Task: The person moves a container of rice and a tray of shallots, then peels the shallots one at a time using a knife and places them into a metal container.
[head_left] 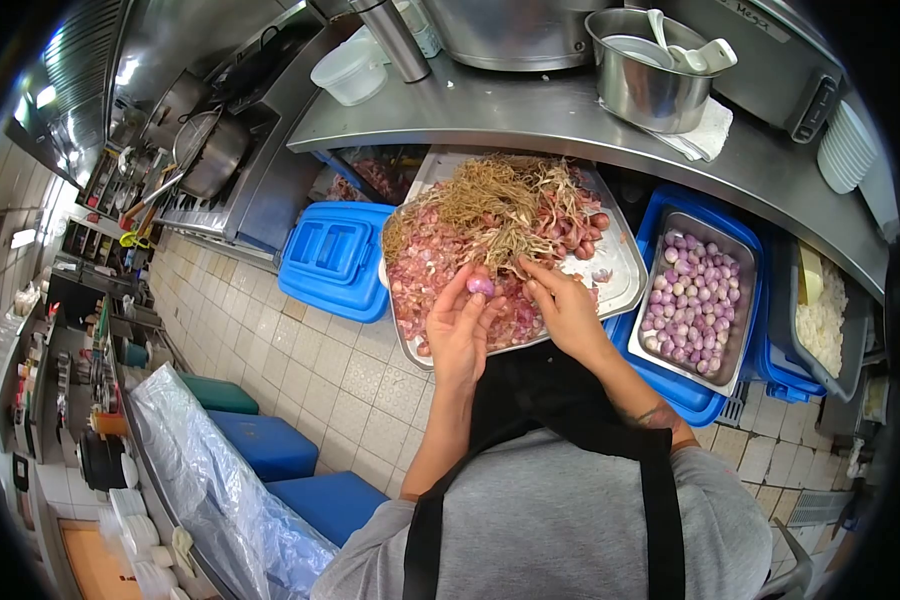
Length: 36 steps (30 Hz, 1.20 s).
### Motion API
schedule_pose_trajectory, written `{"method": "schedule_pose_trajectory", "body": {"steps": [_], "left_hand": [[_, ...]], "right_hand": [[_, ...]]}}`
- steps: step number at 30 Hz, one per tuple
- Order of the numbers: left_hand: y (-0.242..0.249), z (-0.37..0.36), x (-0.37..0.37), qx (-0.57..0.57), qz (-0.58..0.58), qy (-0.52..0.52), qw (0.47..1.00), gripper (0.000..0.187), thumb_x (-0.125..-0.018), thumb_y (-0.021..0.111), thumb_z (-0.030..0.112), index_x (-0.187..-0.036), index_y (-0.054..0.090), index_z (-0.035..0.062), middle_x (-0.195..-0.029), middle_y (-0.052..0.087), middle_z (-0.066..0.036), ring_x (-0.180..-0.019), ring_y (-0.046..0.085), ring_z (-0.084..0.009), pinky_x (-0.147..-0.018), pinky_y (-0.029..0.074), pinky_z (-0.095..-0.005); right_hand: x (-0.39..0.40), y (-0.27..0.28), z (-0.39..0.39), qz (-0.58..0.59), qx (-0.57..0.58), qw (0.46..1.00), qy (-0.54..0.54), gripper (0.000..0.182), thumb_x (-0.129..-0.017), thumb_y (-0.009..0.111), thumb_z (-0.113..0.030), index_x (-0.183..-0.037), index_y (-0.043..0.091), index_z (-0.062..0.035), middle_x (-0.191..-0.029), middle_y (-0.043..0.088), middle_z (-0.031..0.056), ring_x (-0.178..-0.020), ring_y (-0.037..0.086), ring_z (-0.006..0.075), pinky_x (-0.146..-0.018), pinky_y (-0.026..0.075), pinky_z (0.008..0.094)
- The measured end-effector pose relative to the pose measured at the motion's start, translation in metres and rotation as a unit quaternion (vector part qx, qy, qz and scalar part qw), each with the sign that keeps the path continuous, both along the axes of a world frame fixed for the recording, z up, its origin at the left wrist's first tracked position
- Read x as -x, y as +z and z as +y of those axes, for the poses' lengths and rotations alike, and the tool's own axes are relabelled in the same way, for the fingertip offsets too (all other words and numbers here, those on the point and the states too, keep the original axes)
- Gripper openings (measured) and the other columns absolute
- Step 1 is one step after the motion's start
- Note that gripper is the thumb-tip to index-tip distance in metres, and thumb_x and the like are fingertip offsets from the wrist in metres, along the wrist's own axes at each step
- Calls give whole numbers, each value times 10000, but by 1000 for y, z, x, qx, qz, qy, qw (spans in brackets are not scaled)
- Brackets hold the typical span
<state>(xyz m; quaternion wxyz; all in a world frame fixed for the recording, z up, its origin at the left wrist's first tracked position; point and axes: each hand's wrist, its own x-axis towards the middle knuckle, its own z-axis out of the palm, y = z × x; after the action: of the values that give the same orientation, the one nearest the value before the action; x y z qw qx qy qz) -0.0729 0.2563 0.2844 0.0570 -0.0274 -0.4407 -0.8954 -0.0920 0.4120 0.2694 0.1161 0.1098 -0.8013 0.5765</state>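
My left hand (457, 325) pinches a peeled purple shallot (480, 285) between thumb and fingers, above a large metal tray (622, 262). Close by on the right, my right hand (568, 308) has its fingers drawn together at the edge of the dry shallot stalks. Whatever they grip, if anything, is too small to make out. Loose reddish skins (425, 262) cover the tray's left and front. A tangle of dry stalks and roots (490, 195) lies toward the back, with unpeeled shallots (582, 238) still in bunches at the right.
Right of the tray, a steel pan of peeled shallots (692, 300) rests on a blue bin (660, 395). A blue lid (335, 260) is at the left. A steel counter (530, 115) overhangs the tray's back, carrying a pot with utensils (650, 100). A stove (235, 200) stands far left.
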Motion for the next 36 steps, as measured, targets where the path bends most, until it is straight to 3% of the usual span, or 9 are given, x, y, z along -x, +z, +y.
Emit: {"method": "schedule_pose_trajectory", "body": {"steps": [2, 5, 8, 11, 14, 20, 26, 33, 36], "left_hand": [[-3, -3, 3, 14, -4, 5, 1000, 398, -875, 538, -49, -1266, 463, -39, -1100, 593, -144, -937, 621, -208, -836, 546, -334], [-5, -6, 4, 22, -17, 6, 1000, 413, -876, 540, -45, -1280, 453, -36, -1088, 596, -130, -911, 619, -181, -814, 542, -301], [-6, -9, 5, 39, -16, 4, 999, 423, -878, 543, -39, -1290, 447, -31, -1076, 598, -110, -895, 614, -157, -797, 534, -270], [-8, -15, 7, 58, -11, -15, 998, 438, -869, 561, -40, -1293, 452, -29, -1090, 586, -84, -886, 589, -121, -763, 512, -240], [-3, -15, 6, 59, 3, -26, 998, 429, -868, 564, -38, -1285, 465, -23, -1066, 596, -78, -859, 592, -114, -747, 509, -228], [-6, -22, 9, 69, 2, -45, 997, 413, -859, 563, -48, -1263, 477, -43, -1026, 604, -69, -804, 578, -98, -699, 485, -202], [11, -12, 5, 86, -33, -46, 995, 400, -853, 576, -39, -1245, 496, -48, -948, 607, -38, -714, 530, -54, -597, 418, -167], [6, -32, 5, 162, -20, -103, 981, 345, -855, 596, -5, -1196, 552, -32, -788, 591, -5, -608, 491, -30, -503, 375, -157], [-1, -44, 7, 154, -5, -148, 977, 322, -867, 607, 45, -1179, 567, -26, -832, 613, -19, -638, 515, -38, -520, 391, -153]], "right_hand": [[-2, 1, 1, -8, -34, 999, 9, 294, -870, 562, -95, -1159, 604, -57, -907, 618, 188, -853, 599, 335, -776, 462, 368], [-1, 1, 3, 13, -12, 999, 40, 313, -856, 571, -78, -1167, 604, -70, -901, 618, 181, -843, 601, 326, -775, 464, 363], [-4, 10, 6, 9, -15, 998, 56, 361, -853, 563, -57, -1211, 585, -94, -956, 630, 163, -858, 608, 266, -785, 464, 318], [-11, 25, -2, 32, 43, 998, 26, 348, -856, 562, -63, -1201, 596, -104, -951, 620, 146, -854, 600, 258, -782, 465, 312], [-11, 23, 3, -24, -55, 996, 72, 381, -861, 556, -80, -1240, 560, -113, -907, 579, 147, -843, 589, 301, -761, 461, 353], [-11, 20, -2, 63, 10, 997, 53, 380, -869, 554, -91, -1248, 561, -124, -865, 565, 121, -787, 573, 255, -741, 457, 334], [-12, 28, -3, 86, 22, 986, 142, 367, -843, 596, -73, -1206, 600, -127, -851, 570, 108, -725, 568, 238, -681, 465, 311], [-10, 27, 0, 79, 28, 981, 173, 329, -840, 599, -62, -1159, 637, -132, -799, 575, 93, -685, 562, 209, -635, 459, 301], [-7, 26, 4, 36, 62, 976, 207, 314, -852, 585, -59, -1156, 636, -116, -796, 587, 83, -690, 560, 164, -623, 449, 278]]}}
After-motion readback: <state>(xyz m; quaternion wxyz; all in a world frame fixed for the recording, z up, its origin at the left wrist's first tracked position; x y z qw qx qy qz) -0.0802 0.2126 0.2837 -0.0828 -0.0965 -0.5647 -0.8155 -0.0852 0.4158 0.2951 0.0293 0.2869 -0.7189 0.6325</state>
